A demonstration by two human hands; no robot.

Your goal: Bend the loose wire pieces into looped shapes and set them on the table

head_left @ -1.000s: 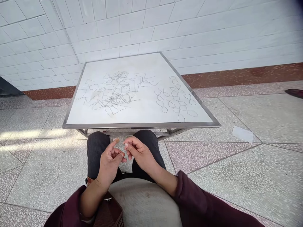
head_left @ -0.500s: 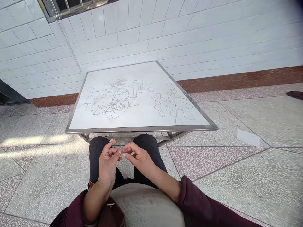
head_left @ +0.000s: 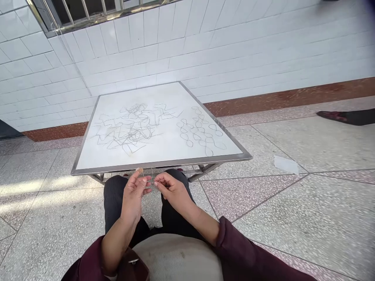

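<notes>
Over my lap, just short of the table's front edge, both hands are close together on a thin piece of wire (head_left: 152, 171). My left hand (head_left: 132, 199) pinches it between thumb and fingers; a pale covering wraps one raised fingertip. Thumb and index finger of my right hand (head_left: 178, 196) are pressed together at the wire's other side. Fingers hide most of the wire, and its full shape is too fine to make out. On the white tabletop (head_left: 166, 150) lies a tangled heap of bent wires (head_left: 133, 132) at left. Several twisted wire loops (head_left: 190, 143) are spread at right.
A metal rim (head_left: 164, 164) frames the table, which stands by a white tiled wall (head_left: 123, 66). A barred window (head_left: 84, 15) is at upper left. Another person's shoe (head_left: 332, 115) shows at right. A white patch (head_left: 285, 164) marks the speckled floor.
My hands have parted slightly, and wire now shows above the fingers. The view has shifted right, bringing more of the other person's foot and leg into sight.
</notes>
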